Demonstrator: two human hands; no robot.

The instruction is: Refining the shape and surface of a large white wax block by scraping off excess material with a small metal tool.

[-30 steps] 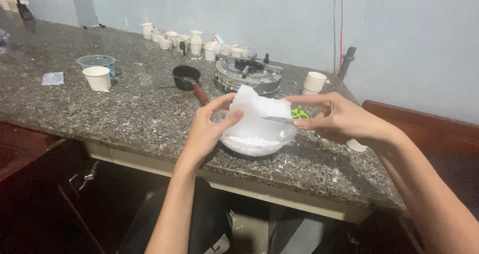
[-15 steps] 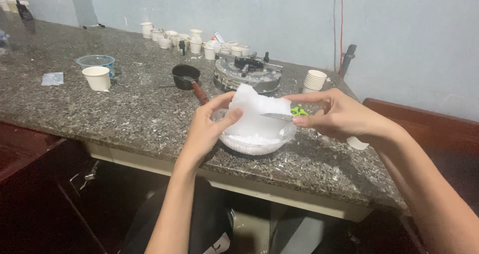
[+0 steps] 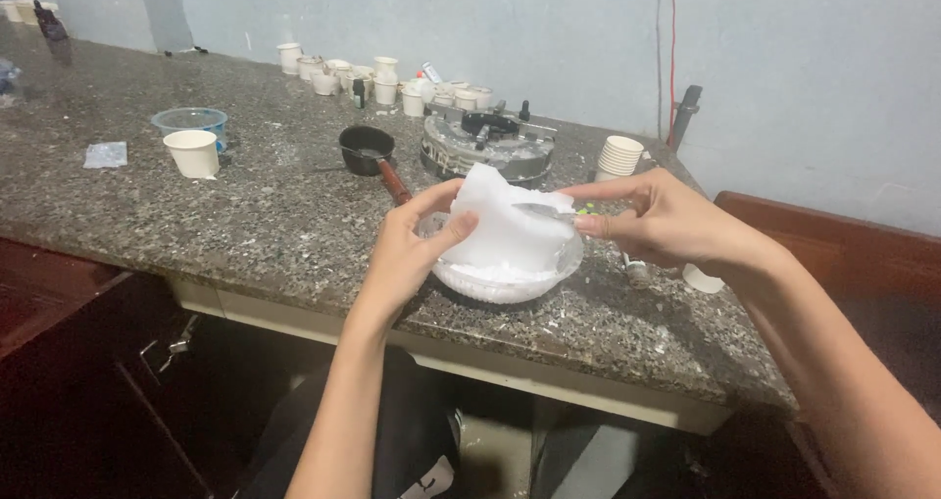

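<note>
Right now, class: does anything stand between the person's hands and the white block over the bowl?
Nothing visible does. The left hand grips the white block directly, and the right hand presses a metal blade against it above the clear bowl.

Bare forearms, no sleeves, left hand [image 3: 407,249], right hand [image 3: 667,220]

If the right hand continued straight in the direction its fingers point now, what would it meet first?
Probably the white waxy block over the clear bowl: the right hand points left with a thin metal blade already at it. Beyond lies the left hand.
</note>
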